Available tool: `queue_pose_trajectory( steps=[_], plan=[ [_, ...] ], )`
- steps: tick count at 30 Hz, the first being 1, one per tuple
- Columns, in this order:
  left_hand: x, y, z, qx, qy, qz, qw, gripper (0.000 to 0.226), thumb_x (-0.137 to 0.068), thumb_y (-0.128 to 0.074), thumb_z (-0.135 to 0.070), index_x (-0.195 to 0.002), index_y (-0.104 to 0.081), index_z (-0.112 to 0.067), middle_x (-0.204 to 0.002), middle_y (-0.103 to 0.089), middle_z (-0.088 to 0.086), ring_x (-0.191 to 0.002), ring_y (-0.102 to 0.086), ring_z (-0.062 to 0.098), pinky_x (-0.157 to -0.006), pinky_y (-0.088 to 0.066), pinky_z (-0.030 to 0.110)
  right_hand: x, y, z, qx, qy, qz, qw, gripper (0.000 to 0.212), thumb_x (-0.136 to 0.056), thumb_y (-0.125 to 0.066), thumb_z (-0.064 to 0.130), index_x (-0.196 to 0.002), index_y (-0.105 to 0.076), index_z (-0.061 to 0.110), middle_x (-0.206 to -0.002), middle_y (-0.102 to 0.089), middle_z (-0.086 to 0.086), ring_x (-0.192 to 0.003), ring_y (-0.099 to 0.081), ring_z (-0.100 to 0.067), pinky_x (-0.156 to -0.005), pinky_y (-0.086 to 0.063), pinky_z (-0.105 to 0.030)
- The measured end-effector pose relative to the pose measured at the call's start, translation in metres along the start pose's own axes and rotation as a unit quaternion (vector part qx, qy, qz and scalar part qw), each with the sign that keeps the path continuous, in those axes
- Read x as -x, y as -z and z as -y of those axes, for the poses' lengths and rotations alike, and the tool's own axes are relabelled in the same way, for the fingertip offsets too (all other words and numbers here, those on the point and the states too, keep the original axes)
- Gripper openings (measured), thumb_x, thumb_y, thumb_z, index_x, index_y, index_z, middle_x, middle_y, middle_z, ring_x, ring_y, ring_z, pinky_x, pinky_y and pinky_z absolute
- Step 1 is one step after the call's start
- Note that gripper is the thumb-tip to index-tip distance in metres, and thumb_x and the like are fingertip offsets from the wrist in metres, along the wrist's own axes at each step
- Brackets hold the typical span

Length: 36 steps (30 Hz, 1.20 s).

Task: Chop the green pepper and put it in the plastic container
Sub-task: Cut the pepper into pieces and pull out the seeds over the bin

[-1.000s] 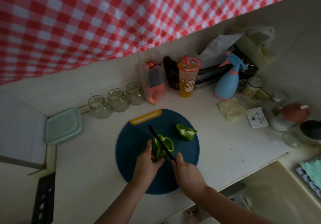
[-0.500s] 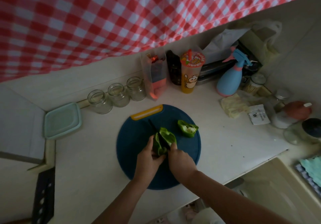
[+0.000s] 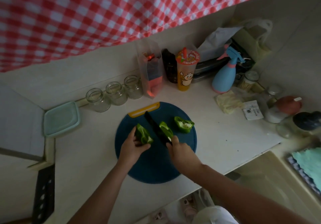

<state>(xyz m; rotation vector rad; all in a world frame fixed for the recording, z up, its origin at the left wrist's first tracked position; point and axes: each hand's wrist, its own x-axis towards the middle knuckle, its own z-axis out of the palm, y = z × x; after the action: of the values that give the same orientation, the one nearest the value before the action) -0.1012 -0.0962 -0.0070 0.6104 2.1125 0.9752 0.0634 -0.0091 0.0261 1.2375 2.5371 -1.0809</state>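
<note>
Pepper pieces, three of them, lay on a round blue cutting board (image 3: 156, 168) in the middle of the frame. The left pepper piece (image 3: 143, 135) was at the left side of the board. The left hand (image 3: 132, 148) held it, with the fingers (image 3: 142, 147) curled round its lower end. The middle pepper piece (image 3: 165, 130) lay right beside the blade of a black knife (image 3: 155, 128). The right pepper piece (image 3: 184, 124) sat apart from the others, toward the upper right of the board, with its white inside facing up.

The knife lay between the left piece and the middle piece. Its tip pointed up and left, toward the yellow grip (image 3: 144, 109) at the top edge of the board. The right hand (image 3: 182, 152) held the knife by its handle, with its fingers closed tight round it.

The plastic container (image 3: 60, 118), pale green and square, sat on the white desk (image 3: 225, 136) at the left of the frame, well apart from the board. Three glass jars (image 3: 116, 93) stood in a row above the board and to its left. An orange cup (image 3: 186, 72) and a blue spray bottle (image 3: 225, 76) stood in the upper right. A red and white checked cloth (image 3: 104, 15) hung across the top of the frame.
</note>
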Motion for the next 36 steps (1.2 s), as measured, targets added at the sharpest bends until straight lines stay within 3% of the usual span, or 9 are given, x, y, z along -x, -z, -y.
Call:
queue_pose_trajectory(
  steps=[3, 7, 10, 17, 19, 21, 24, 30, 36],
  plan=[
    [-0.002, 0.001, -0.004, -0.094, -0.015, -0.022, 0.995, 0.113, -0.060, -0.084, -0.042, -0.149, -0.019, -0.017, -0.140, -0.045, 0.009, -0.127, -0.045, 0.024, -0.108, -0.036, 0.041, 0.006, 0.028, -0.008, -0.015, 0.017, -0.050, 0.998, 0.031, -0.102, -0.032, 0.031, -0.115, -0.040, 0.004, -0.096, -0.064, -0.024, -0.086, -0.060, -0.042, -0.061, -0.034, -0.036],
    [0.004, -0.014, -0.037, -0.221, -0.116, -0.129, 0.960, 0.103, -0.073, -0.077, -0.039, -0.148, -0.015, -0.004, -0.151, -0.026, 0.017, -0.139, -0.023, 0.030, -0.116, -0.020, 0.040, 0.002, 0.070, -0.039, -0.039, -0.002, -0.104, 0.994, 0.022, -0.101, -0.036, 0.032, -0.096, -0.039, 0.010, -0.079, -0.060, -0.015, -0.072, -0.058, -0.035, -0.057, -0.035, -0.034],
    [0.001, -0.040, -0.064, -0.226, -0.178, -0.115, 0.951, 0.089, -0.077, -0.073, -0.039, -0.146, -0.025, -0.009, -0.148, -0.033, 0.012, -0.135, -0.029, 0.027, -0.111, -0.026, 0.036, -0.006, 0.086, -0.065, -0.019, -0.002, -0.091, 0.996, 0.023, -0.101, -0.036, 0.032, -0.089, -0.037, 0.013, -0.071, -0.052, -0.007, -0.064, -0.051, -0.030, -0.056, -0.033, -0.032],
    [-0.009, -0.103, -0.091, -0.379, -0.150, -0.063, 0.911, 0.067, -0.078, -0.057, -0.063, -0.125, -0.050, -0.016, -0.125, -0.056, 0.005, -0.118, -0.045, 0.025, -0.095, -0.031, 0.035, -0.023, 0.086, -0.095, 0.003, 0.032, -0.021, 0.999, 0.021, -0.101, -0.037, 0.030, -0.089, -0.039, 0.013, -0.064, -0.048, -0.002, -0.069, -0.056, -0.035, -0.057, -0.033, -0.032],
    [-0.012, -0.112, -0.090, -0.409, -0.156, -0.063, 0.897, 0.060, -0.078, -0.054, -0.065, -0.115, -0.055, -0.018, -0.117, -0.061, 0.003, -0.116, -0.047, 0.023, -0.096, -0.029, 0.038, -0.026, 0.087, -0.099, -0.005, 0.039, -0.017, 0.999, 0.021, -0.101, -0.037, 0.030, -0.089, -0.038, 0.013, -0.061, -0.045, 0.002, -0.063, -0.051, -0.030, -0.057, -0.031, -0.032],
    [-0.016, -0.116, -0.089, -0.432, -0.158, -0.051, 0.886, 0.062, -0.082, -0.049, -0.063, -0.122, -0.052, -0.017, -0.122, -0.059, 0.003, -0.123, -0.043, 0.023, -0.106, -0.023, 0.044, -0.028, 0.088, -0.101, -0.012, 0.043, -0.013, 0.999, 0.021, -0.101, -0.037, 0.029, -0.088, -0.038, 0.013, -0.060, -0.044, 0.004, -0.058, -0.047, -0.025, -0.056, -0.030, -0.032],
    [-0.019, -0.117, -0.088, -0.448, -0.160, -0.042, 0.879, 0.068, -0.087, -0.044, -0.060, -0.136, -0.042, -0.012, -0.133, -0.052, 0.004, -0.131, -0.035, 0.023, -0.114, -0.009, 0.046, -0.030, 0.086, -0.103, -0.029, 0.037, -0.005, 0.999, 0.022, -0.101, -0.037, 0.030, -0.086, -0.037, 0.013, -0.060, -0.046, 0.003, -0.051, -0.044, -0.017, -0.053, -0.030, -0.031],
    [-0.019, -0.116, -0.084, -0.422, -0.176, -0.047, 0.888, 0.064, -0.085, -0.049, -0.059, -0.130, -0.051, -0.012, -0.122, -0.059, 0.002, -0.121, -0.044, 0.021, -0.116, -0.004, 0.039, -0.032, 0.079, -0.097, -0.071, 0.000, 0.005, 0.997, 0.026, -0.102, -0.034, 0.030, -0.089, -0.039, 0.008, -0.065, -0.048, -0.002, -0.048, -0.046, -0.017, -0.029, -0.032, -0.022],
    [-0.024, -0.113, -0.079, -0.381, -0.192, -0.050, 0.903, 0.062, -0.081, -0.057, -0.058, -0.122, -0.059, -0.011, -0.111, -0.063, 0.002, -0.113, -0.049, 0.021, -0.116, -0.010, 0.036, -0.037, 0.067, -0.092, -0.050, 0.002, 0.001, 0.999, 0.022, -0.102, -0.033, 0.027, -0.089, -0.035, 0.010, -0.065, -0.045, 0.001, -0.050, -0.041, -0.010, -0.038, -0.026, -0.019]
  ],
)
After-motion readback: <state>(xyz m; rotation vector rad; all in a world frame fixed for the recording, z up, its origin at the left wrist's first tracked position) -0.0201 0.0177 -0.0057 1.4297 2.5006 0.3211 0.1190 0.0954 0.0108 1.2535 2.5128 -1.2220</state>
